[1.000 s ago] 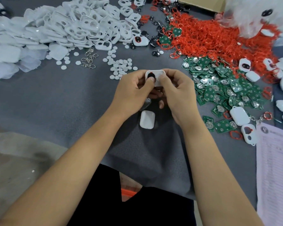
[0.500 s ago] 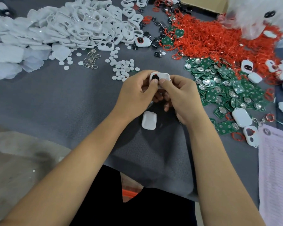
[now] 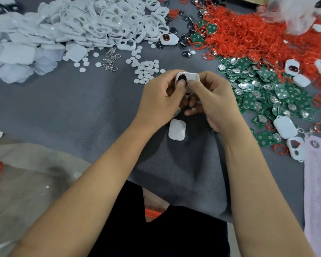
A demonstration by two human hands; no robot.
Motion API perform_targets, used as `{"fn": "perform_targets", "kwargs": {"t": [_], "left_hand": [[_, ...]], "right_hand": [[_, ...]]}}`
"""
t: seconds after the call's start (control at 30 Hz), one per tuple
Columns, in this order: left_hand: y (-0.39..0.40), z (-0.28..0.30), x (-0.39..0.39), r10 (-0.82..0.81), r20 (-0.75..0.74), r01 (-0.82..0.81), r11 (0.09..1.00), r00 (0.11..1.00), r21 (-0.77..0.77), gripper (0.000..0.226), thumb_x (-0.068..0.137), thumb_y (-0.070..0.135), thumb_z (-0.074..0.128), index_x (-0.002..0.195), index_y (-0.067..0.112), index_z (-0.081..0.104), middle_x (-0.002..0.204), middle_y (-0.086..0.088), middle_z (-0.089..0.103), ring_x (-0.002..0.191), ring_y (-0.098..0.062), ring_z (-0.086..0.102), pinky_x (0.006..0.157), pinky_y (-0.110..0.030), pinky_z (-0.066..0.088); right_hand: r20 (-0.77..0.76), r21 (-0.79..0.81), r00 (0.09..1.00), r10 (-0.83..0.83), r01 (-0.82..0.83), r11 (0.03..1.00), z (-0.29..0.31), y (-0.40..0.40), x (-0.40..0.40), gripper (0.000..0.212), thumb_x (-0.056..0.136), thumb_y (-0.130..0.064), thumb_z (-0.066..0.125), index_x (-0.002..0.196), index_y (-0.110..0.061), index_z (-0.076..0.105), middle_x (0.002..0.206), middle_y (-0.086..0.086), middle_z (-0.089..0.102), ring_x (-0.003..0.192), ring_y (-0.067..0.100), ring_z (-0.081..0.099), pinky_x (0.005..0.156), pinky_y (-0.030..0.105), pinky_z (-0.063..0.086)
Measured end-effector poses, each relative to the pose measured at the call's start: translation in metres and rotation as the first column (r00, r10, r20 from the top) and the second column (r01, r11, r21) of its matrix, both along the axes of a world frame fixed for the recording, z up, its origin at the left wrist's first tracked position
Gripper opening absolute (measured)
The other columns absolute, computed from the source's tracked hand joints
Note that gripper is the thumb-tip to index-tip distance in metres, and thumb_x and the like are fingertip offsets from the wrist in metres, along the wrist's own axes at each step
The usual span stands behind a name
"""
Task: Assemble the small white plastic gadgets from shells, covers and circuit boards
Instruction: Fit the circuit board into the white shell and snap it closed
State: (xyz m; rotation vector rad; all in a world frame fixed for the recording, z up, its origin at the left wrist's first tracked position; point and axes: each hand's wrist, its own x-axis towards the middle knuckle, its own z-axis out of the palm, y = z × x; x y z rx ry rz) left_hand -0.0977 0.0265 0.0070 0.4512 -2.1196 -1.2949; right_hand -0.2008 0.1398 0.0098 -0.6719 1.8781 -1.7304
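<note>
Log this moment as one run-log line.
stage: fitting parts into shell | left hand: grips white shell, thumb on black insert | right hand: pinches same shell | white cover: on grey mat below hands

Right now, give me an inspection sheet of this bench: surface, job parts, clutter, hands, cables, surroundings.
Surface: grey felt mat, its near edge hanging over the table edge.
Job's things: white shell with a dark oval button held up in both hands; white cover flat on the mat below them; shell pile far left; green circuit boards right.
Clutter: red rings, white discs, metal clasps, printed sheet.
Hands: left hand and right hand each pinch the shell, thumbs on its face.
Cables: nothing seen.
Surroundings: bare floor lower left.
</note>
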Motion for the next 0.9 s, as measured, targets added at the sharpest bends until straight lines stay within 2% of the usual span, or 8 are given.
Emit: {"fn": "perform_targets", "kwargs": {"t": [0.13, 0.2, 0.37, 0.43, 0.57, 0.73, 0.9], "left_hand": [[-0.002, 0.000, 0.001, -0.077, -0.002, 0.077, 0.996, 0.997, 0.036, 0.024, 0.104, 0.006, 0.056, 0.121, 0.005, 0.073, 0.098, 0.000, 0.075, 0.081, -0.005, 0.073, 0.072, -0.016, 0.053], [-0.002, 0.000, 0.000, -0.098, -0.004, 0.098, 0.995, 0.995, 0.030, 0.024, 0.104, 0.006, 0.055, 0.121, 0.005, 0.072, 0.099, -0.001, 0.075, 0.083, -0.006, 0.073, 0.071, -0.013, 0.052], [0.000, 0.001, 0.001, -0.117, -0.017, 0.117, 0.993, 0.993, 0.019, 0.025, 0.105, 0.005, 0.054, 0.123, 0.003, 0.071, 0.104, -0.005, 0.075, 0.090, -0.009, 0.073, 0.074, -0.011, 0.052], [0.001, 0.001, 0.001, -0.119, -0.023, 0.119, 0.993, 0.993, 0.022, 0.024, 0.105, 0.004, 0.054, 0.122, 0.002, 0.071, 0.103, -0.006, 0.076, 0.090, -0.009, 0.073, 0.073, -0.011, 0.051], [-0.001, 0.001, 0.002, -0.126, -0.026, 0.126, 0.992, 0.992, 0.028, 0.024, 0.105, 0.004, 0.054, 0.121, 0.002, 0.071, 0.101, -0.008, 0.076, 0.086, -0.010, 0.074, 0.072, -0.013, 0.053], [0.000, -0.002, 0.001, -0.152, -0.004, 0.152, 0.988, 0.988, 0.021, 0.024, 0.105, 0.004, 0.053, 0.122, 0.002, 0.070, 0.097, -0.009, 0.076, 0.082, -0.016, 0.076, 0.075, -0.031, 0.062], [-0.002, -0.001, 0.001, -0.178, -0.044, 0.181, 0.981, 0.983, 0.072, 0.024, 0.106, 0.002, 0.051, 0.122, 0.000, 0.069, 0.096, -0.013, 0.076, 0.081, -0.017, 0.077, 0.073, -0.029, 0.063]], "right_hand": [[-0.006, 0.005, 0.999, 0.032, -0.032, 0.999, 0.001, 0.013, -0.006, 0.011, 0.099, -0.020, 0.069, 0.102, -0.011, 0.074, 0.077, 0.005, 0.071, 0.063, 0.014, 0.063, 0.047, 0.027, 0.054], [0.018, 0.011, 0.999, 0.040, -0.041, 0.999, 0.001, 0.015, -0.007, 0.011, 0.101, -0.016, 0.067, 0.104, -0.009, 0.075, 0.076, 0.003, 0.070, 0.065, 0.013, 0.062, 0.045, 0.024, 0.051], [0.186, -0.014, 0.979, 0.078, -0.077, 0.997, 0.003, 0.015, -0.009, 0.009, 0.101, -0.013, 0.065, 0.100, -0.008, 0.072, 0.074, 0.002, 0.066, 0.067, 0.011, 0.058, 0.042, 0.019, 0.043], [0.173, -0.017, 0.983, 0.062, -0.059, 0.998, 0.003, 0.014, -0.008, 0.010, 0.101, -0.013, 0.065, 0.101, -0.007, 0.073, 0.074, 0.004, 0.065, 0.067, 0.011, 0.057, 0.042, 0.019, 0.042], [0.130, 0.013, 0.990, 0.060, -0.062, 0.998, 0.001, 0.013, -0.008, 0.015, 0.102, -0.013, 0.063, 0.106, -0.003, 0.073, 0.075, 0.008, 0.062, 0.066, 0.013, 0.055, 0.041, 0.020, 0.040], [0.088, 0.043, 0.994, 0.065, -0.069, 0.997, 0.001, 0.014, -0.009, 0.014, 0.102, -0.014, 0.063, 0.101, -0.004, 0.072, 0.074, 0.007, 0.063, 0.066, 0.013, 0.056, 0.041, 0.020, 0.041], [0.073, 0.030, 0.995, 0.065, -0.068, 0.997, 0.001, 0.013, -0.007, 0.014, 0.102, -0.016, 0.063, 0.104, -0.006, 0.072, 0.073, 0.007, 0.060, 0.068, 0.017, 0.054, 0.042, 0.021, 0.039]]}}
